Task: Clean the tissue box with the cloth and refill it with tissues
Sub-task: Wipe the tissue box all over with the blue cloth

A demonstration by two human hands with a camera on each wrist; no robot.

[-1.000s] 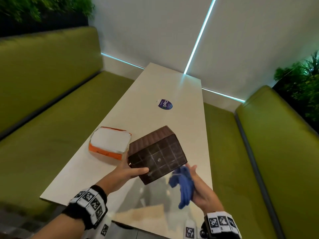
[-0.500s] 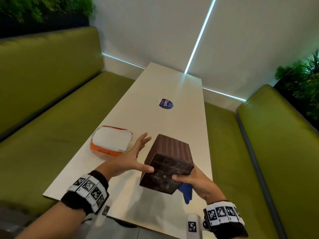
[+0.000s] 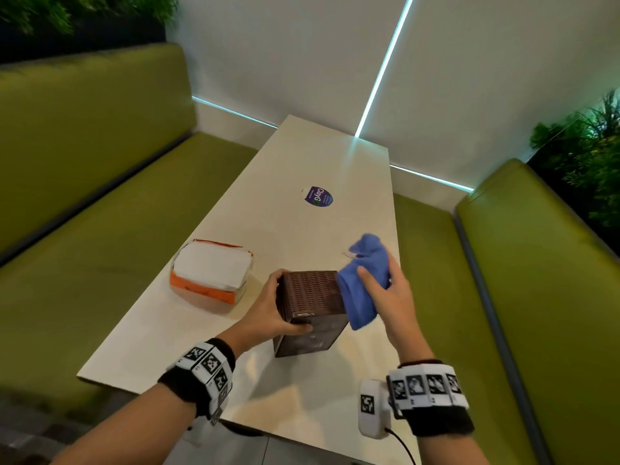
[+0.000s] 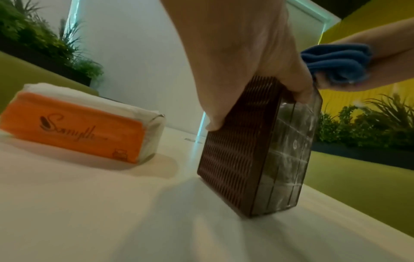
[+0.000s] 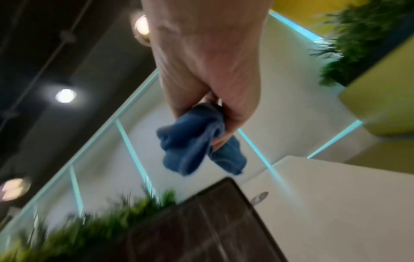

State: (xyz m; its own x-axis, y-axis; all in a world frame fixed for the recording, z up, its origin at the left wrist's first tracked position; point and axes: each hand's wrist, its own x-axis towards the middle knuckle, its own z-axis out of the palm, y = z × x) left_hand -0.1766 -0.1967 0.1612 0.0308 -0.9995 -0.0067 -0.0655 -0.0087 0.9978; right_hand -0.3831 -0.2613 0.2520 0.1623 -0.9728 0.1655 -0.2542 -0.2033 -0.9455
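Note:
A dark brown woven-pattern tissue box (image 3: 310, 297) (image 4: 257, 147) (image 5: 201, 228) stands on end on the table, its smooth gridded face toward me. My left hand (image 3: 271, 307) (image 4: 253, 70) grips its top from the left, thumb on the near face. My right hand (image 3: 385, 286) (image 5: 208, 74) holds a bunched blue cloth (image 3: 362, 280) (image 4: 336, 62) (image 5: 197, 141) against the box's upper right edge. An orange pack of white tissues (image 3: 211, 275) (image 4: 78, 122) lies to the left of the box.
The long pale table (image 3: 302, 156) carries a round purple sticker (image 3: 318, 196) farther back. Green padded benches (image 3: 84, 196) run along both sides, with plants (image 3: 583, 156) behind them. A white wall with light strips closes the far end.
The box went from tilted in the air to standing on the table. My left hand took hold of its top. My right hand let go of the box and lifted the cloth to its right edge.

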